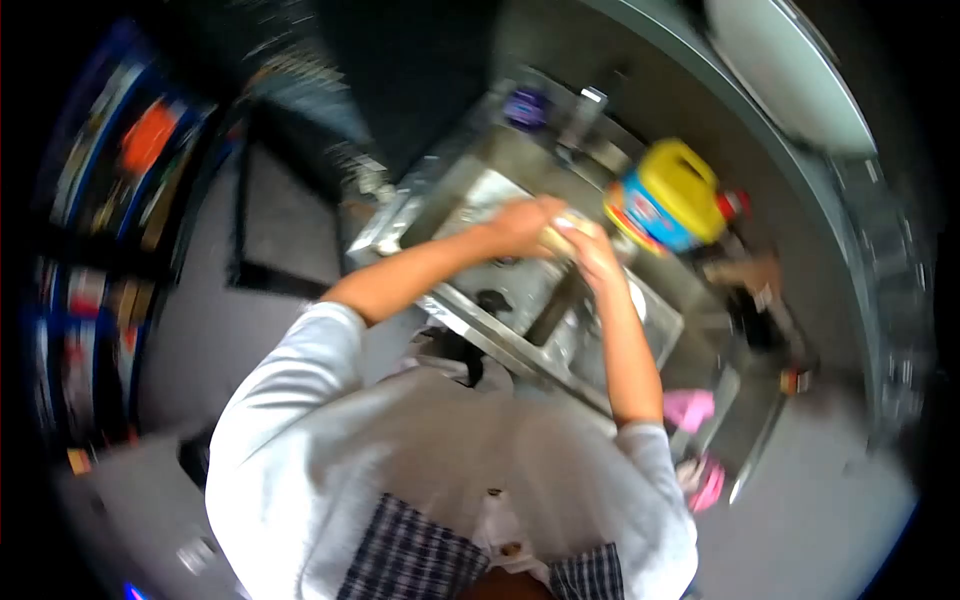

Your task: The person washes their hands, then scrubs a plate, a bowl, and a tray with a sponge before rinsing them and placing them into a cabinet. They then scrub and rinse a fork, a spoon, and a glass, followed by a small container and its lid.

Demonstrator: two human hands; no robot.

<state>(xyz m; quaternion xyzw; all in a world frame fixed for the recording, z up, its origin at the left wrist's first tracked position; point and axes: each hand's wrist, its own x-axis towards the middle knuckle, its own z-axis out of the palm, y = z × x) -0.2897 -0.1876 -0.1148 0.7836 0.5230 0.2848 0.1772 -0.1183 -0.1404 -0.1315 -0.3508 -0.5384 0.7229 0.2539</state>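
Over a two-basin metal sink (470,325), both hands meet around a small pale yellow item (556,234). Blur hides its exact kind; it looks soft, perhaps a sponge. My left hand (522,226) is closed on its left side. On the other side, my right hand (596,256) grips it with bent fingers. Below the hands, the left basin holds a dark object (492,301) too blurred to name. A metal faucet (582,118) stands behind the basins.
A yellow jug (665,195) with a red cap stands right of my hands on the sink's back ledge. A purple container (526,108) sits near the faucet. Pink cloth-like items (688,409) lie at the right. Shelves (110,190) line the left.
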